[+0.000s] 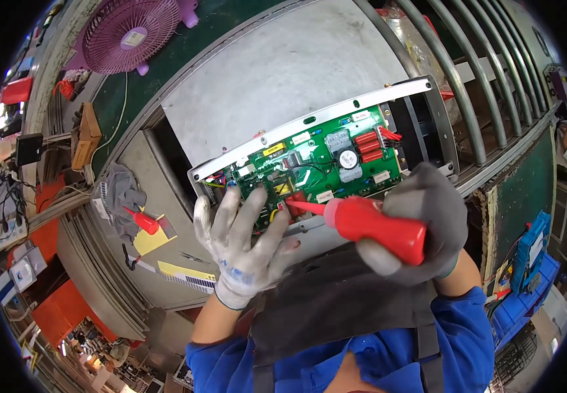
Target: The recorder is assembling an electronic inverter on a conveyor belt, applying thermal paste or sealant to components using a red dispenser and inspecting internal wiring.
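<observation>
A green circuit board [310, 178] sits in a long metal chassis [326, 120], slanting up toward the right. Red parts, a round black-and-white component and small wires stand on it. My right hand [435, 219], in a grey glove, grips a red squeeze bottle [380, 229]. The bottle's narrow nozzle points left and down at the board's near left part; whether its tip touches is too small to tell. My left hand [243, 241], in a whitish glove with blue marks, lies with fingers spread over the board's near left edge, close to the nozzle tip.
A grey metal sheet [277, 72] lies beyond the chassis. Metal rollers [460, 85] run at the right. To the left are a grey cloth [123, 196], a second red bottle [143, 221], yellow paper [154, 241] and tweezers [195, 257]. A purple fan [129, 36] stands at far left.
</observation>
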`<action>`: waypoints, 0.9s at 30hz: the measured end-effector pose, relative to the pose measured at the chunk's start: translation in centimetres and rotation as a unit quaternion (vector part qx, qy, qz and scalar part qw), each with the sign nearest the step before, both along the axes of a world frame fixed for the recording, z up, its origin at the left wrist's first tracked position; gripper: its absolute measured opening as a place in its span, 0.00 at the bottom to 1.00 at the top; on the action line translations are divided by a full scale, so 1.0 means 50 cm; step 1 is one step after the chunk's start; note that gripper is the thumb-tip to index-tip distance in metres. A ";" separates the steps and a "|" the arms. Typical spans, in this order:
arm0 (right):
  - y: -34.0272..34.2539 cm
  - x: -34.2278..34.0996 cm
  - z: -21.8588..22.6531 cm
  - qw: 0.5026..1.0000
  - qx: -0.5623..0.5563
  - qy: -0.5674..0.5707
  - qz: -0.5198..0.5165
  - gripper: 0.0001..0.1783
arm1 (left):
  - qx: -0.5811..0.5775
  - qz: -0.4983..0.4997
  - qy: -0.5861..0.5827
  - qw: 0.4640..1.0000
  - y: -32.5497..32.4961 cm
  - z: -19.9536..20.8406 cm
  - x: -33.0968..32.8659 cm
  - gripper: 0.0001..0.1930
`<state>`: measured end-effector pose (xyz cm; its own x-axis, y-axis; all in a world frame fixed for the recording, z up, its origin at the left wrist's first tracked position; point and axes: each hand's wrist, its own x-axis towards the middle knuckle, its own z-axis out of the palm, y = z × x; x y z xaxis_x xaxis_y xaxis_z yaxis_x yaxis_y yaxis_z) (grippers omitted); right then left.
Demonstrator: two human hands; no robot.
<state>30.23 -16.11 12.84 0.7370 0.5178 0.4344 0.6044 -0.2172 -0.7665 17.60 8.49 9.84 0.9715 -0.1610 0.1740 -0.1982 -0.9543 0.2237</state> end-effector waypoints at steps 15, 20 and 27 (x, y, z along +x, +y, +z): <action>0.071 0.054 0.036 0.994 -0.042 -0.021 0.103 0.18 | -0.055 0.019 -0.076 0.995 0.007 -0.016 -0.003 0.14; 0.045 0.091 0.027 0.994 -0.030 0.068 0.083 0.19 | -0.073 0.012 -0.063 0.995 0.016 -0.019 -0.008 0.11; 0.036 0.068 0.020 0.993 -0.026 0.042 0.110 0.22 | -0.076 0.030 -0.047 0.996 0.013 -0.023 -0.016 0.09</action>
<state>33.64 -14.30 13.85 0.6364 0.6899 0.3449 0.5762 -0.1279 -0.8072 16.78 9.15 8.68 0.9567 -0.0685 0.2828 -0.1694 -0.9213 0.3499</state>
